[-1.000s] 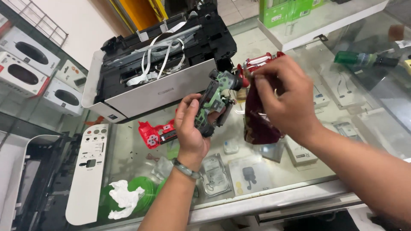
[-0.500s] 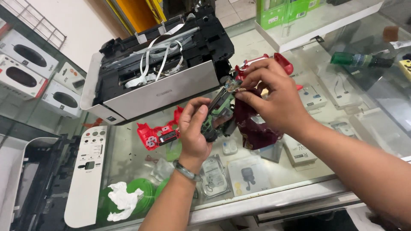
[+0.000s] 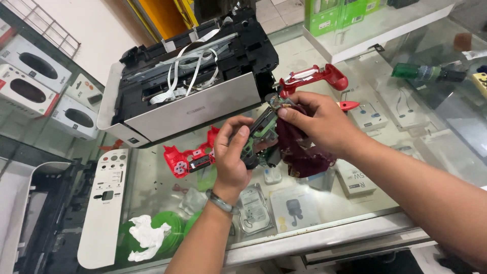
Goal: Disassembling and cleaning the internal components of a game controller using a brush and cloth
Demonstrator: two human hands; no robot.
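I see the circuit board (image 3: 261, 137) between my left hand (image 3: 232, 157) and right hand (image 3: 317, 122). The opened printer (image 3: 187, 86) sits behind my left hand, one shell piece (image 3: 190, 158) just left of it, another shell piece (image 3: 314, 78) behind my right hand, all on the glass counter (image 3: 355, 203).

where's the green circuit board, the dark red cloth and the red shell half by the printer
green circuit board (image 3: 260, 138), head view, on its green face by the left thumb
dark red cloth (image 3: 299, 152), head view, on the hanging fold under the right hand
red shell half (image 3: 185, 158), head view, on its middle
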